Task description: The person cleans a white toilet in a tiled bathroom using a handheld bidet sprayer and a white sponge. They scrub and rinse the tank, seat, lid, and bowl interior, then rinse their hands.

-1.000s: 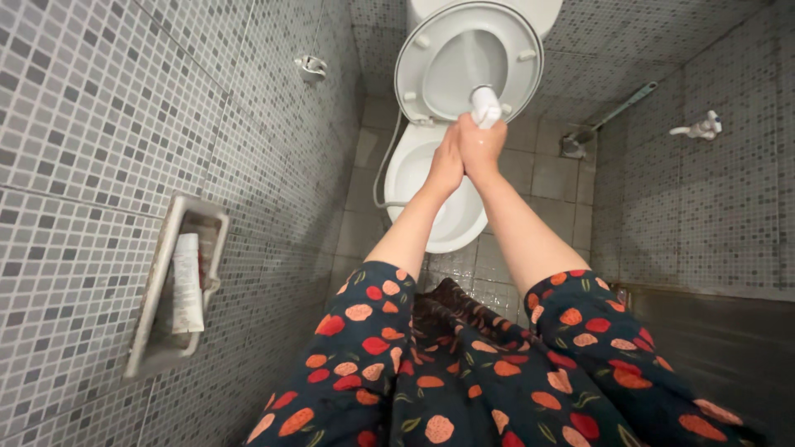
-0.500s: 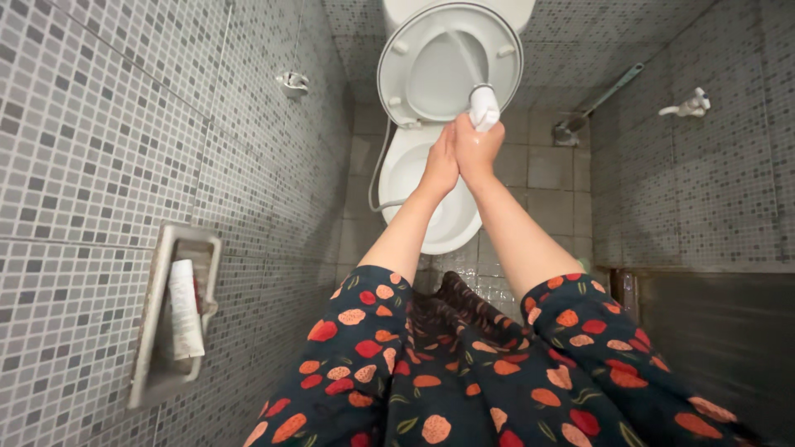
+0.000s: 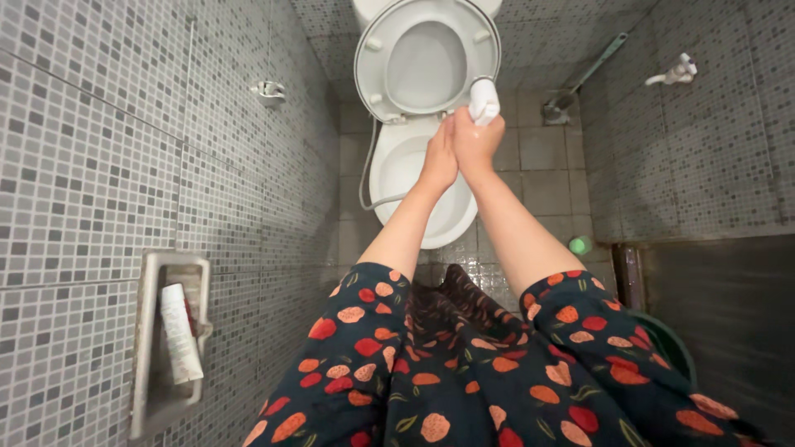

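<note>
Right hand (image 3: 474, 145): fingers curled tight around the lower part of a white spray nozzle (image 3: 484, 101), whose rounded head stands clear above the fist. Left hand (image 3: 438, 157): fingers straight and pressed together, nothing gripped, laid flat against the side of the right hand. Both hands are held out over a white toilet bowl (image 3: 396, 178), just below the rim of its raised seat and lid (image 3: 373, 62). A grey hose (image 3: 365, 178) is seen hanging beside the bowl on the left. Both forearms are framed by dark sleeves with a red and orange print (image 3: 364, 331). A recessed wall niche (image 3: 145, 348) in the left tiled wall contains a white tube (image 3: 180, 331). A small green cap (image 3: 580, 245) lies on the tiled floor to the right.
</note>
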